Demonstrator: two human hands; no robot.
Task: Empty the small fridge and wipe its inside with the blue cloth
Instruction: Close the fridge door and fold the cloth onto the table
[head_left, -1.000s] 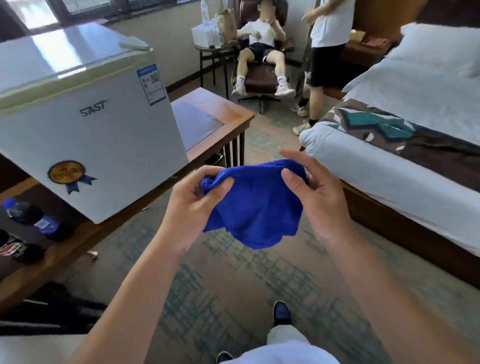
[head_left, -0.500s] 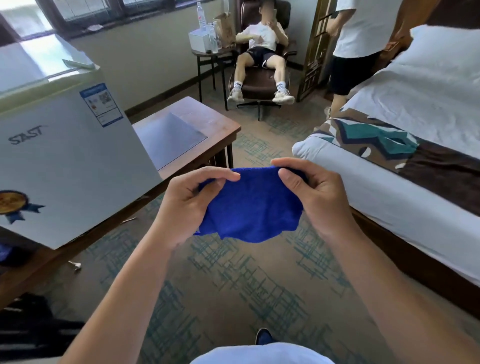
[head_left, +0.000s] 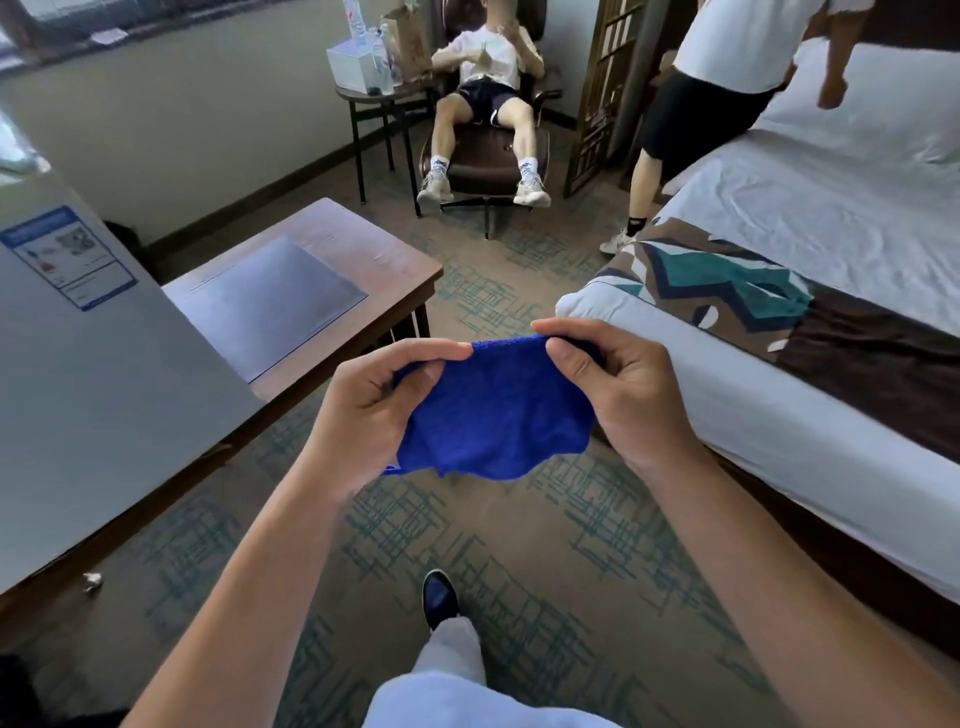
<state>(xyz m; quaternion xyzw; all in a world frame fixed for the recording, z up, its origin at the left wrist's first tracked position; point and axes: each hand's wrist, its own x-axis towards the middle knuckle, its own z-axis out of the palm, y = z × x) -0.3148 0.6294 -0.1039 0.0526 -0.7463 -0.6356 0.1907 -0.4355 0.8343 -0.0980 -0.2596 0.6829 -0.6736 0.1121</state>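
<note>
The blue cloth (head_left: 493, 410) hangs between my hands above the carpet, its top edge stretched flat. My left hand (head_left: 374, 410) pinches its left top corner between thumb and fingers. My right hand (head_left: 618, 389) pinches the right top corner the same way. The small white fridge (head_left: 88, 384) stands at the left on a wooden table (head_left: 363, 249); its door faces me and is closed, so the inside is hidden.
A bed (head_left: 779, 322) with a patterned runner fills the right side. One person sits in a brown chair (head_left: 488, 156) at the back, another stands by the bed (head_left: 701, 93). A side table (head_left: 379, 98) holds a box and bottles. A crumpled scrap (head_left: 92, 582) lies on the carpet.
The view has swung right, so the fridge has slid toward the left edge and the bottles on the table are out of sight. Both hands have pulled the cloth's top edge straighter.
</note>
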